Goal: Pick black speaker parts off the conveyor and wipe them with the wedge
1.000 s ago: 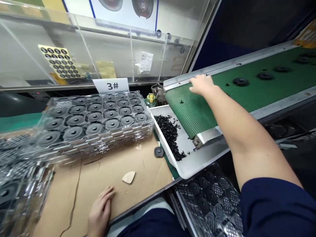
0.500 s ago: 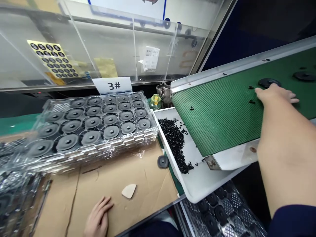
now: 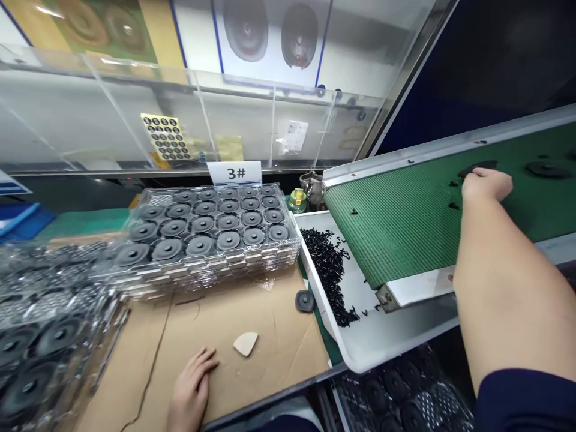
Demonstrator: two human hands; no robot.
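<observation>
On the green conveyor belt at right, my right hand (image 3: 488,185) is closed on the edge of a black oval disc (image 3: 477,168), whose near edge is hidden by the fingers. Another black oval disc (image 3: 548,169) lies further along the belt. My left hand (image 3: 193,384) rests flat on the cardboard (image 3: 216,327) with its fingers stretched out and nothing in them. Near its fingertips is a beige wedge-shaped piece (image 3: 245,344). A single dark disc (image 3: 305,301) with a small centre knob sits at the cardboard's right edge.
Stacked clear plastic trays (image 3: 243,264) full of dark discs stand behind the cardboard. More clear trays (image 3: 49,336) lie at left. Under the belt's end, a white bin (image 3: 355,354) contains many small black pieces (image 3: 328,270). A green-capped jar (image 3: 297,201) stands behind it.
My right hand has closed on the disc and tilted it up slightly from the belt. My left hand stays on the cardboard. The head view has turned left and up.
</observation>
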